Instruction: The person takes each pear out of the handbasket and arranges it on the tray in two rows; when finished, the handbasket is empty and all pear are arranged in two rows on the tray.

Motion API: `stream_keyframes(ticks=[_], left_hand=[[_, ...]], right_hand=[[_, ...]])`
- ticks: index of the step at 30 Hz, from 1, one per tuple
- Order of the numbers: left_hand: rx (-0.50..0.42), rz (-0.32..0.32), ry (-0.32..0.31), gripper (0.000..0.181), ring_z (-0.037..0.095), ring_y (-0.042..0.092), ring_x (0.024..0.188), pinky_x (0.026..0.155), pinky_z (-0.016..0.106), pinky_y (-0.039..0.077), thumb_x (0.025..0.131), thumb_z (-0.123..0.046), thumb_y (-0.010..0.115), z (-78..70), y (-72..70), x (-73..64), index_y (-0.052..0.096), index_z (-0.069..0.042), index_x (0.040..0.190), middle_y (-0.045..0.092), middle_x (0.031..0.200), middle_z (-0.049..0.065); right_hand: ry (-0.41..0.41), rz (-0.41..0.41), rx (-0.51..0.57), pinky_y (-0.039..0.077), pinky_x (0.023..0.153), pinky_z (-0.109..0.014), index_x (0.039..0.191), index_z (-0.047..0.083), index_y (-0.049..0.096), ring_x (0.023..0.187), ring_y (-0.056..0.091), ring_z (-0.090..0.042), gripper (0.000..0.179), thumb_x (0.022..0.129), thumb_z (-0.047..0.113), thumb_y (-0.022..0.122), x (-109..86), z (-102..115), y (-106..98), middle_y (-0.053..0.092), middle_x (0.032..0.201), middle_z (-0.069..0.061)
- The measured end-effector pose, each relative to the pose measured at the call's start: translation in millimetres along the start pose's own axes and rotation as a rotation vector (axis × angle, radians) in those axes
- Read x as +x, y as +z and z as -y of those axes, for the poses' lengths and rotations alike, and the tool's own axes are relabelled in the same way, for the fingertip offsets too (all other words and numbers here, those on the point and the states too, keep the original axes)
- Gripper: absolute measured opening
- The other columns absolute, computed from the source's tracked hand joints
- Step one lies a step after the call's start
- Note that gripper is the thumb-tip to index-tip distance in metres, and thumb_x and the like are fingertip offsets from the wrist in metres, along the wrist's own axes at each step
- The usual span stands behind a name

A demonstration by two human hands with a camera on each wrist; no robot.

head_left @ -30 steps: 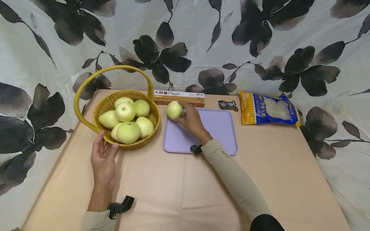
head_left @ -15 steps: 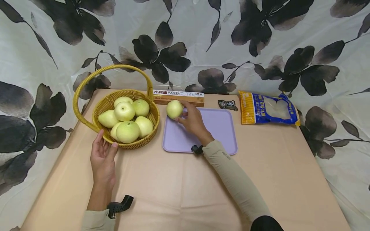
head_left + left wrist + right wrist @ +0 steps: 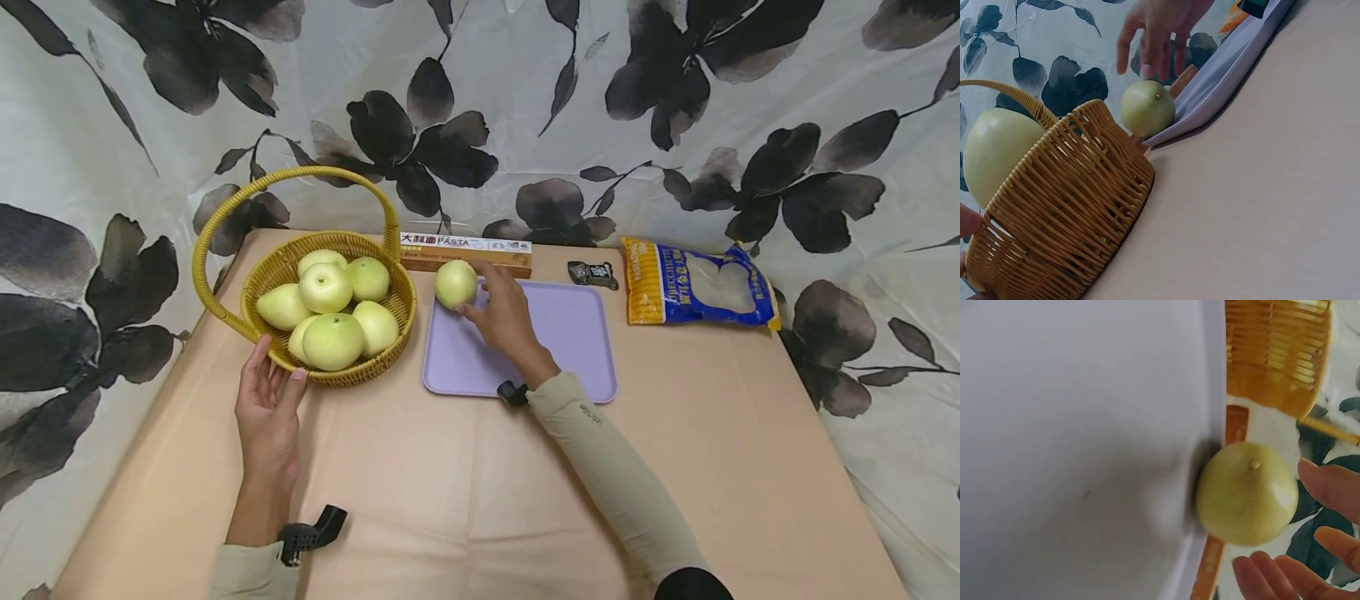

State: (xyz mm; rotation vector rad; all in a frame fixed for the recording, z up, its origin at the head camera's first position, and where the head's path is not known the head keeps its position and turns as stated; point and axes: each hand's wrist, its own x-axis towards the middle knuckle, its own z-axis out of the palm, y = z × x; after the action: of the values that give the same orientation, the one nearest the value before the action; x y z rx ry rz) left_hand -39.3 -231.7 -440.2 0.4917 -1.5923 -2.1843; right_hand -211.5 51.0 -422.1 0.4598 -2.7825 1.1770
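Observation:
A round, pale yellow-green fruit (image 3: 455,285) with a short stem nub, like a small melon, rests at the back left corner of the lilac tray (image 3: 468,375). My right hand (image 3: 506,321) hovers beside it, fingers spread; in the right wrist view a gap separates the fingertips from the fruit (image 3: 1246,494). On the left, a yellow wicker basket (image 3: 360,377) with a tall handle holds several similar fruits (image 3: 325,288). My left hand (image 3: 268,425) touches the basket's near left side with loosely extended fingers. Only its fingertips show in the left wrist view.
A pasta box (image 3: 480,252) lies behind the tray. Right of it is a small black packet (image 3: 592,274), then a blue and yellow bag (image 3: 701,285). A beige cloth (image 3: 420,492) covers the table, and a floral curtain (image 3: 525,100) hangs behind.
The fruit has shifted very slightly to the right at the tray's corner, with my right hand staying beside it. The left hand and the basket have not visibly moved.

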Motion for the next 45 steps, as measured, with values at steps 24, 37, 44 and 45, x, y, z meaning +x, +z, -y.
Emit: stream_keyframes(ticks=[24, 37, 44, 45], left_hand=[[-0.004, 0.016, 0.014, 0.071, 0.027, 0.033, 0.156, 0.11, 0.012, 0.048, 0.103, 0.009, 0.06, 1.0, 0.9, 0.7, 0.036, -0.015, 0.165, 0.03, 0.172, 0.012], [-0.002, 0.026, 0.026, 0.071, 0.029, 0.032, 0.157, 0.108, 0.01, 0.049, 0.103, 0.007, 0.061, 0.8, -0.4, -0.4, 0.035, -0.015, 0.166, 0.029, 0.173, 0.013], [0.014, 0.026, 0.02, 0.071, 0.028, 0.033, 0.157, 0.108, 0.01, 0.049, 0.103, 0.008, 0.06, 1.3, -1.1, -0.8, 0.036, -0.015, 0.166, 0.029, 0.173, 0.013], [0.018, 0.027, 0.02, 0.071, 0.028, 0.033, 0.157, 0.108, 0.01, 0.049, 0.103, 0.008, 0.06, 1.2, -1.2, -0.9, 0.036, -0.016, 0.166, 0.029, 0.173, 0.013]], right_hand=[[-0.388, 0.153, 0.046, 0.046, 0.116, -0.039, 0.15, 0.018, 0.06, 0.131, 0.059, -0.02, 0.072, 0.088, 0.044, 0.088, -36.3, 94, 43, 0.066, 0.144, -0.002], [-0.366, 0.218, -0.025, 0.042, 0.122, -0.032, 0.154, 0.021, 0.054, 0.137, 0.058, -0.014, 0.079, 0.088, 0.047, 0.087, -33.9, 114, 70, 0.066, 0.145, 0.003], [-0.385, 0.199, 0.046, 0.043, 0.121, -0.032, 0.153, 0.019, 0.055, 0.138, 0.057, -0.015, 0.077, 0.088, 0.044, 0.088, -36.9, 113, 68, 0.064, 0.148, 0.001], [-0.389, 0.191, 0.054, 0.043, 0.121, -0.032, 0.153, 0.019, 0.055, 0.139, 0.056, -0.015, 0.076, 0.088, 0.043, 0.088, -37.5, 112, 67, 0.063, 0.148, 0.001]])
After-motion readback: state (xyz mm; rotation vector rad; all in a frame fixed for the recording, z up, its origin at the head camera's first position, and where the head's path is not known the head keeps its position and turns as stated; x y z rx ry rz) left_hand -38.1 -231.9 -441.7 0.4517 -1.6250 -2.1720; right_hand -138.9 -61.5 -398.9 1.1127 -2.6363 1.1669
